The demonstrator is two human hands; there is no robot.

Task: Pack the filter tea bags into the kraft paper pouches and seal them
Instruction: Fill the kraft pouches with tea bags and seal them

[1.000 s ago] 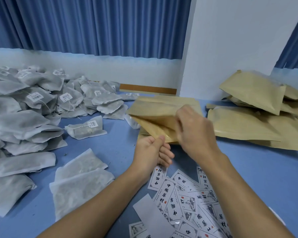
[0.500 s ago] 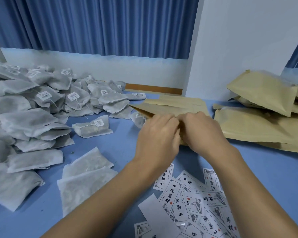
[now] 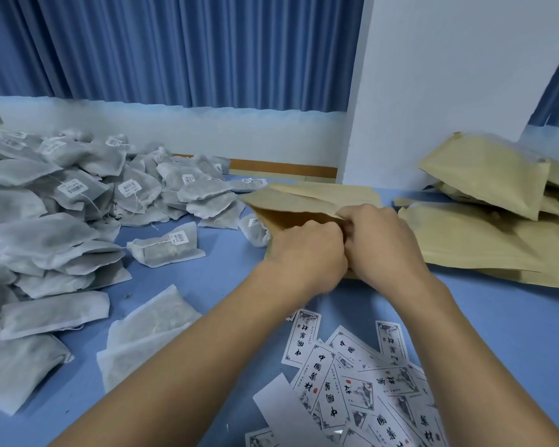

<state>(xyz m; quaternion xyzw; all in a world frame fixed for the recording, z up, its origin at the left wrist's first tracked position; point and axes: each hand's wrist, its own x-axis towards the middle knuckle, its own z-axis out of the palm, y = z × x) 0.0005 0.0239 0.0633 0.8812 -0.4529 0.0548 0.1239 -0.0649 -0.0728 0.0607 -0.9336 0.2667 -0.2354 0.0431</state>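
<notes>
My left hand [image 3: 307, 253] and my right hand [image 3: 381, 246] meet at the middle of the blue table, both gripping the near edge of one kraft paper pouch [image 3: 291, 204]. The pouch is lifted and tilted, its far end pointing left and away. A thin stack of flat kraft pouches [image 3: 346, 191] lies under and behind it. A large heap of grey-white filter tea bags [image 3: 62, 221] with small tags covers the left of the table. One tea bag [image 3: 167, 248] lies alone closer to my hands. My fingertips are hidden by the backs of my hands.
A pile of bulging kraft pouches [image 3: 491, 221] fills the right side. Several printed paper labels [image 3: 352, 391] are scattered near the front edge between my forearms. Two flat tea bags [image 3: 142, 343] lie at the front left. A white pillar [image 3: 433, 91] and blue curtain stand behind.
My left hand has come up from below to join my right hand on the pouch's near edge. The pouch has dropped lower and flatter over the stack.
</notes>
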